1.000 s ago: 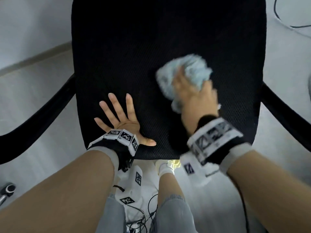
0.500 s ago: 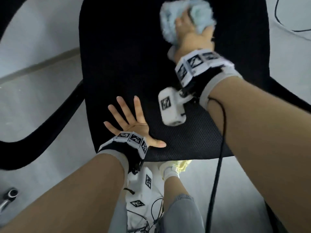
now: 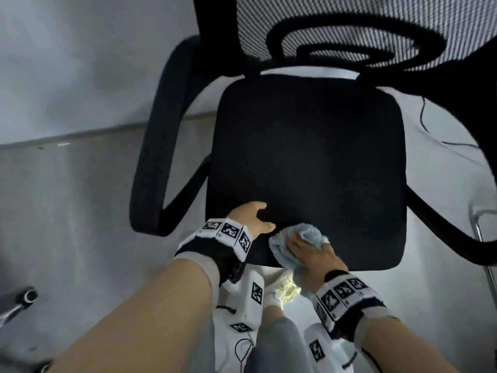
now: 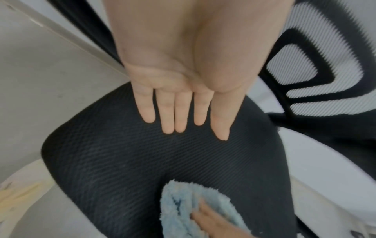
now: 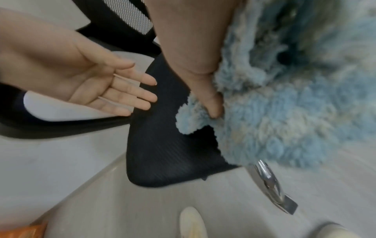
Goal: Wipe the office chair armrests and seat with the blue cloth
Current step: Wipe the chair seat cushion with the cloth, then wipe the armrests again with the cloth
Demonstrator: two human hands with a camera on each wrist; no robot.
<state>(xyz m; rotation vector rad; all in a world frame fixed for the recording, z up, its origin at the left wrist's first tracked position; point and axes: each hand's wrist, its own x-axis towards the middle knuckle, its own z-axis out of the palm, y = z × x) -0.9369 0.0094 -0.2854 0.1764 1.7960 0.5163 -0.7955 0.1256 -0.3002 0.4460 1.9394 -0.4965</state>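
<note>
The black mesh seat (image 3: pixel 309 162) of the office chair fills the middle of the head view, with a black armrest on the left (image 3: pixel 158 146) and another on the right (image 3: pixel 454 232). My right hand (image 3: pixel 309 251) grips the fluffy blue cloth (image 3: pixel 290 238) bunched on the seat's front edge. In the right wrist view its thumb (image 5: pixel 211 103) presses into the cloth (image 5: pixel 284 112). Just left of the cloth, my left hand (image 3: pixel 255 219) is over the seat's front-left part, with fingers (image 4: pixel 179 116) straight and close together and nothing in it. Whether it touches the seat (image 4: pixel 122 161) I cannot tell.
The grey mesh backrest (image 3: pixel 349 22) rises behind the seat. A chrome frame (image 3: pixel 481 238) stands at the right, and a thin cable (image 3: pixel 430 125) lies on the pale floor. A chrome chair leg (image 5: pixel 268 182) shows below the seat. My shoe (image 5: pixel 193 223) is on the floor in front.
My right hand has drawn the cloth from the back of the seat to its front edge. My left hand's spread fingers have closed together. The head view now shows the whole chair.
</note>
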